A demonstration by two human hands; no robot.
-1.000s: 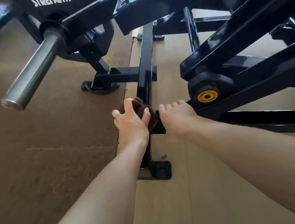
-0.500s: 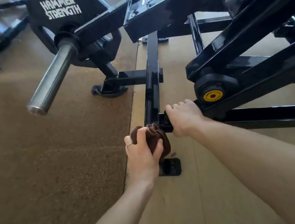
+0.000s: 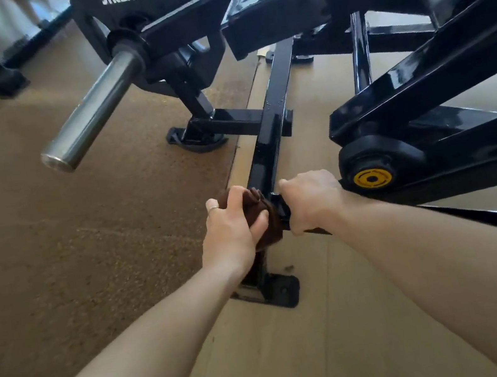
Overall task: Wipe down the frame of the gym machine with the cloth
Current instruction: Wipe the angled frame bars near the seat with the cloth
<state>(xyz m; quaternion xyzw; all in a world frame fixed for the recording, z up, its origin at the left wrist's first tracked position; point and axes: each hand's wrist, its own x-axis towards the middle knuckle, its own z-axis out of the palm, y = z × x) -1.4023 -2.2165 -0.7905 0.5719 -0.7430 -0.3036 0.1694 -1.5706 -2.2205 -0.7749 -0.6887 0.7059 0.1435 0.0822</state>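
Bunched in the left hand (image 3: 231, 228), a dark brown cloth (image 3: 262, 219) is pressed against the low black frame bar (image 3: 273, 110) at centre frame; fingers curl over the top of the wad and the thumb clamps it from the near side. A ring sits on 1 finger. Just right of the cloth, the right hand (image 3: 312, 200) curls round a crosspiece of the same frame, knuckles up, gripping it where it meets the bar.

Left of the hands lies open brown carpet (image 3: 53, 256), its edge running diagonally beside the bar and meeting pale wood flooring (image 3: 288, 364). At upper left a chrome weight peg (image 3: 94, 112) juts toward the camera above the carpet, well apart from the hands. Below the hands the bar ends in a flat foot plate (image 3: 275, 293) on the wood. To the right, heavy black arms crowd in close, with a yellow pivot cap (image 3: 371, 179) near the right hand.

The bar itself is glossy black square tube with bright reflections, running away toward upper centre, crossing a short brace (image 3: 236, 124) midway.
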